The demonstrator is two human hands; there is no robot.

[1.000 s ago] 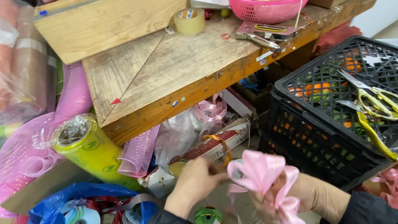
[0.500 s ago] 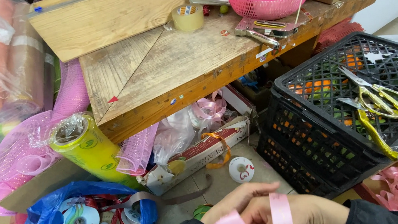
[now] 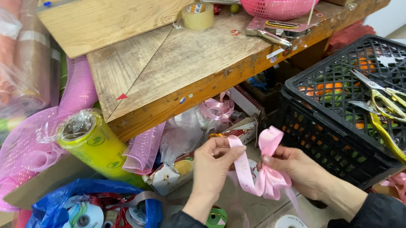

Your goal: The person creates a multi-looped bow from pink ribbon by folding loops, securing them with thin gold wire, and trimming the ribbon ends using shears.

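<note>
left hand (image 3: 215, 164) | right hand (image 3: 298, 167) | both raised, seemingly pinching pink ribbon (image 3: 262, 172)

I see a pink ribbon (image 3: 259, 172) of satiny, faintly glossy stuff, looped between my left hand (image 3: 215, 164) and right hand (image 3: 296, 167). The table (image 3: 174, 67) is bare wood, matt and rough, with scuffed grain. The black crate (image 3: 354, 110) looks like hard plastic lattice, dull in finish. On it lie scissors (image 3: 391, 110) with shiny gold-coloured metal handles. The pink basket (image 3: 284, 2) is glossy moulded plastic. The yellow-green roll (image 3: 98, 147) is wrapped in crinkled clear film. The blue bag (image 3: 55, 215) is thin, shiny plastic.
</note>
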